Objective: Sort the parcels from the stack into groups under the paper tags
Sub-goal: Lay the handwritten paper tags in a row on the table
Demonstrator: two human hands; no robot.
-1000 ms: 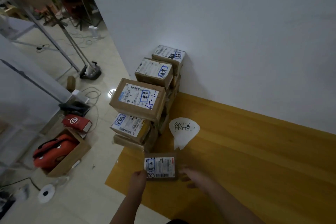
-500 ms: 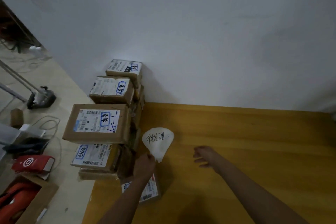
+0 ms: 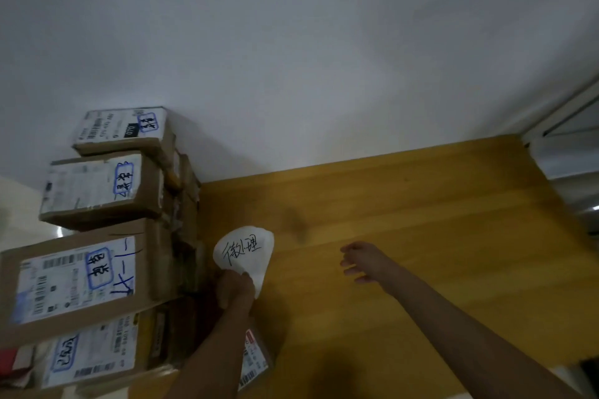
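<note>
Head view: the left hand (image 3: 236, 288) is closed on the near tip of the paper tag (image 3: 244, 253), which lies on the yellow floor mat (image 3: 405, 236) just right of the stack (image 3: 107, 236) of parcels by the wall. The right hand (image 3: 363, 261) hangs open over bare mat, holding nothing. One small parcel (image 3: 254, 361) lies flat on the mat nearer than the tag, partly hidden by the left forearm.

The risk, as I judge it, is in the tag — it is thin paper pinched at one corner, so a sharp pull could tear or crumple it and blur the writing. Dragged too far, it would leave the small parcel without a clear group. The left elbow also passes close to the stack's overhanging boxes and could nudge them.

Against a second ago, both hands have left the small parcel — the left has reached to the tag, the right out across the mat.
</note>
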